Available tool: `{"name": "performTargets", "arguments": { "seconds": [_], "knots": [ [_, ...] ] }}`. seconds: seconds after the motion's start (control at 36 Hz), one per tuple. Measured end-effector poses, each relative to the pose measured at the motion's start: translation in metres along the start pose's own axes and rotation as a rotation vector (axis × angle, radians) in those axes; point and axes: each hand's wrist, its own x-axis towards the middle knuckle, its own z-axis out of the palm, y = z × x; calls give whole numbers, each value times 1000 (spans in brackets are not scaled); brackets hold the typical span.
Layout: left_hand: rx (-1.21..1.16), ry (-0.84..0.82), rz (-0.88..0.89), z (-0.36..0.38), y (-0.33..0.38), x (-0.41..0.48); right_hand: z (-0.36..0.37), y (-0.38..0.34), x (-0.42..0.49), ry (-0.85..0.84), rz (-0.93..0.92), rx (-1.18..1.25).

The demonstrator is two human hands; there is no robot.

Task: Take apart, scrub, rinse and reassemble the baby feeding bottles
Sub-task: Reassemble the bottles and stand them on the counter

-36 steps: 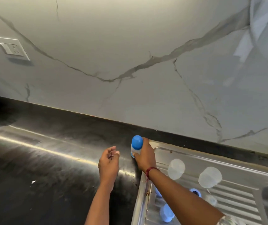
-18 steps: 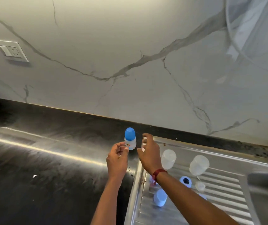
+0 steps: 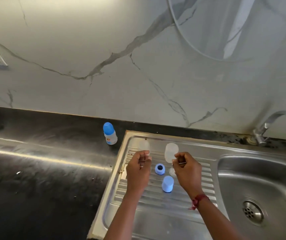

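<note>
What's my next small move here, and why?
Probably take the clear bottle body with the right hand: it stands right by that hand, and the blue ring and blue cap sit loose on the drainboard beside it.

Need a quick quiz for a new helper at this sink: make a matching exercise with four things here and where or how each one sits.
Things:
1. capped bottle
2. blue ring
3. blue cap
4. tap

Places or states:
A. on the drainboard, dark hole showing
B. behind the basin
C. upright on the black counter
D. on the drainboard, closed end up

Pairs: 1-C, 2-A, 3-D, 4-B
</note>
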Motion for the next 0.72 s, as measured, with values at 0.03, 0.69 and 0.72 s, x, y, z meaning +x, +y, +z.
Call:
{"name": "performTargets", "arguments": {
  "seconds": [0.03, 0.69, 0.72],
  "knots": [
    [9, -3, -9, 6, 0, -5, -7, 6, -1, -17, 3, -15],
    [-23, 224, -169, 80, -23, -55, -58, 69, 54, -481, -46, -299],
    [-14, 234, -172, 78, -23, -55, -56, 69, 55, -486, -60, -312]
  ]
}}
